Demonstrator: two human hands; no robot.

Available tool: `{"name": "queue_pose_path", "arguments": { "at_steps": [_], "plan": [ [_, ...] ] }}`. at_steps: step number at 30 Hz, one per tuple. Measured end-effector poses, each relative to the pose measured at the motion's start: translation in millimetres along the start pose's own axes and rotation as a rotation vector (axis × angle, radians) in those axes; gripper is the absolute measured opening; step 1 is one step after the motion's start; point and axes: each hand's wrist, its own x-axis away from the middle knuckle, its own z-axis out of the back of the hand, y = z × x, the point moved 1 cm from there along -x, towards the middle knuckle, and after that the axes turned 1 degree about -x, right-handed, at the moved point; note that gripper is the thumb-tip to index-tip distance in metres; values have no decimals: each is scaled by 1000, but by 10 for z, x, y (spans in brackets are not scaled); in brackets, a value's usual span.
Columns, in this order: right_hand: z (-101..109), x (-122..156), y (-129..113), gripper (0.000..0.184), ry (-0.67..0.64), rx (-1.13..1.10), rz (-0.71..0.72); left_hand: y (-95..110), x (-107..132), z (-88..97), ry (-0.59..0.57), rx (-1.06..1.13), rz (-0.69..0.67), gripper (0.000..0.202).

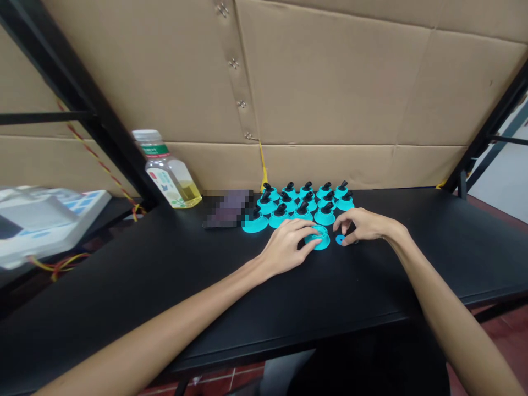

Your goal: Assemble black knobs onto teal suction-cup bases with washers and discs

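Fingers [307, 230] on the left hand [284, 248] grip a light teal plastic base [324, 245]; the right hand [363, 224] curves open over a thin, slippery blue disc [340, 240].

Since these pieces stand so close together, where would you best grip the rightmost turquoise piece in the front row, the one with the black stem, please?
Pinch the black stem from above: it rises clear of the wide flared base, which neighbours crowd.
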Motion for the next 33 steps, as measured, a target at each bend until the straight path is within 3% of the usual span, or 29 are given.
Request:
{"name": "queue_pose_path", "arguments": {
  "at_steps": [12,17,21,27,33],
  "plan": [
    [9,-10,-24,5,16,-56,68,9,-9,8,-35,23,5,21],
    [42,-12,-65,10,129,-125,111,-10,-3,8,-13,66,101,32],
    [28,-22,-159,11,212,-232,172,-4,-18,17,1,103,118,29],
    [-81,-65,-300,12,260,-365,218,20,-74,80,119,245,123,15],
    [-127,-84,-351,13,293,-295,242,24,-94,115,182,209,176,14]
  ]
}}
